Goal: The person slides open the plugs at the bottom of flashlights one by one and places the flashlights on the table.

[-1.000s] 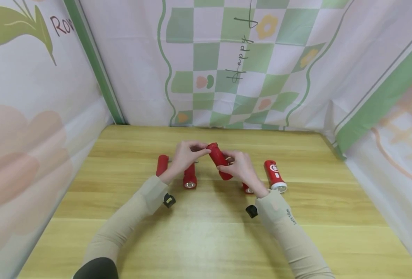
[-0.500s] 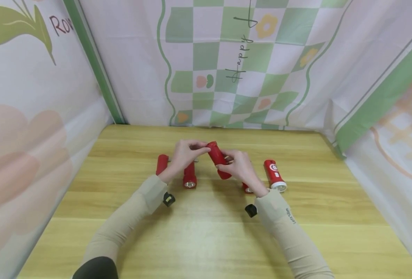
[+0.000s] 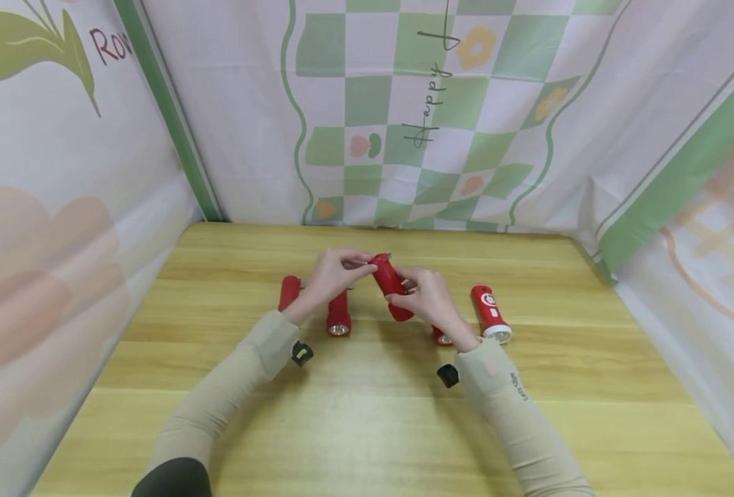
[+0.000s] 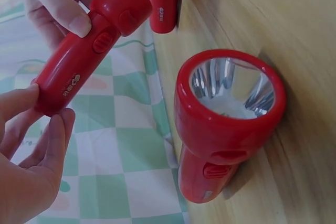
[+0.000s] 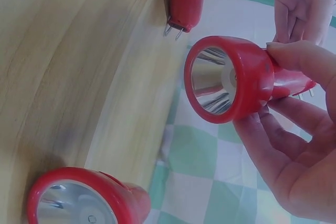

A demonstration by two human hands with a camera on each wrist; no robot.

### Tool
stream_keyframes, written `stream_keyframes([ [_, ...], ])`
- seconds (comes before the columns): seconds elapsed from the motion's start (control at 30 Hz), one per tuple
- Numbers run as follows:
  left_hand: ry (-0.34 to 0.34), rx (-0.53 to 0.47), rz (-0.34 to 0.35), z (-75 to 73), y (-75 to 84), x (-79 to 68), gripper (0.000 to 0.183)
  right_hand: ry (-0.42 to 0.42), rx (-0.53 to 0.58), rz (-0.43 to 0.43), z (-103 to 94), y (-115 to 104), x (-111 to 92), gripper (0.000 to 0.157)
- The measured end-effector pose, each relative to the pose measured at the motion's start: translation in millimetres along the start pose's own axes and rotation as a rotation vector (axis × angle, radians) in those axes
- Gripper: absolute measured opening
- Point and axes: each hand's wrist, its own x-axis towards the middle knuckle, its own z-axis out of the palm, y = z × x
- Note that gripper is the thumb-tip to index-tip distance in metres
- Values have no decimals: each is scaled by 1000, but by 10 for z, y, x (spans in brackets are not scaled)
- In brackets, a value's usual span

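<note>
A red flashlight (image 3: pixel 387 283) is held at a slant above the table between both hands. My left hand (image 3: pixel 332 279) pinches its tail end between thumb and fingers, where metal plug prongs (image 5: pixel 307 94) stick out in the right wrist view. My right hand (image 3: pixel 425 297) grips it just behind the wide lens head, thumb on one side and fingers on the other. The left wrist view shows its slide switch (image 4: pixel 103 42) and a small white print on the barrel. In the right wrist view, the lens faces away from the right hand.
On the wooden table (image 3: pixel 354 428) lie a red flashlight (image 3: pixel 339 317) and another (image 3: pixel 289 293) left of it, partly behind the left arm. Under the right wrist a flashlight (image 3: pixel 441 336) is mostly hidden. A red-and-white flashlight (image 3: pixel 490 310) lies farther right. Printed cloth (image 3: pixel 379 186) encloses the table.
Metal prongs now show at the held flashlight's tail by the left fingers, where none showed earlier. Both hands stay in nearly the same place, and the other flashlights have not moved.
</note>
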Motion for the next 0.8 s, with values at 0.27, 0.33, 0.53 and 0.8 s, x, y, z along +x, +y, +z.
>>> stream_keyframes([
  [0.27, 26, -34, 53, 33, -17, -10, 29, 8, 18, 0, -3, -3, 4, 52],
  [0.33, 47, -41, 67, 43, -21, -16, 28, 7, 19, 7, -5, -16, 4, 52],
  [0.53, 84, -83, 65, 57, -10, -24, 26, 26, 20, 16, -13, -52, 7, 50],
  [0.8, 91, -132, 43, 57, -7, -10, 25, 31, 36, 21, -27, -62, 0, 50],
])
